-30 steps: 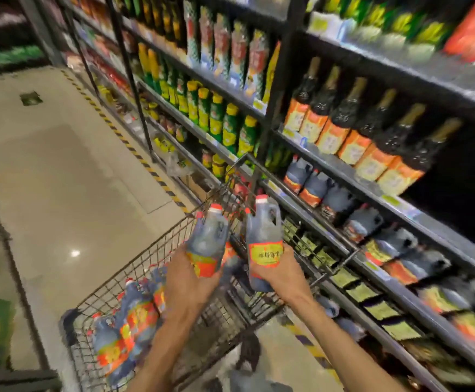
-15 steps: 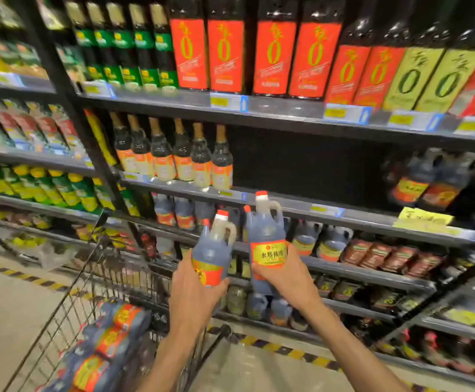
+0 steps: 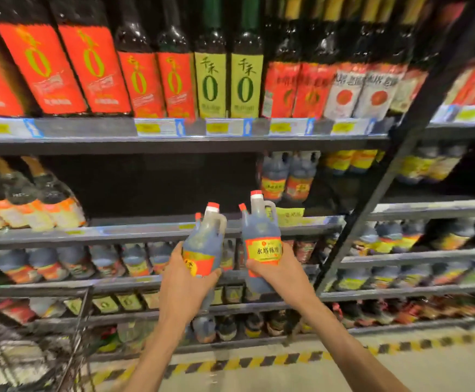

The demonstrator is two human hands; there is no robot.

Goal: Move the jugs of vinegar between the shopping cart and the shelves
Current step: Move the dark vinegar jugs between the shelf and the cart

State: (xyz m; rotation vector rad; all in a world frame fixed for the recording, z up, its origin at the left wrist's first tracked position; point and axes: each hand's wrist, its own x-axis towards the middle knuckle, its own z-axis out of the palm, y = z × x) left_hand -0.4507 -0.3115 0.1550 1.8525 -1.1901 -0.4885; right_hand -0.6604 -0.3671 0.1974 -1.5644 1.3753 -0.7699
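Head view. Your left hand (image 3: 187,281) grips the lower body of a jug (image 3: 202,244), fingers curled round the label; a second red cap (image 3: 198,216) peeks out just behind it, so there may be two jugs in that hand, though the rest is hidden. Your right hand (image 3: 273,271) grips another jug (image 3: 261,241) the same way, yellow label facing you, again with a second cap (image 3: 242,206) beside its neck. Both loads are upright, near each other but apart, held up in front of the middle shelf (image 3: 134,234), caps just above its front lip.

Open room: the middle shelf has a wide dark gap (image 3: 160,188) straight ahead. It is bounded on the left by tilted bottles (image 3: 44,205) and on the right by two shelved jugs (image 3: 287,176) standing back from the edge. The top shelf (image 3: 174,142) edge with its price tags caps the gap above.

A black upright (image 3: 394,171) runs diagonally just right of your right hand, well past the shelved jugs.

The cart (image 3: 78,335) shows only its wire corner at lower left, blurred, below and left of your left forearm. A striped floor line (image 3: 259,360) runs along the shelf base.
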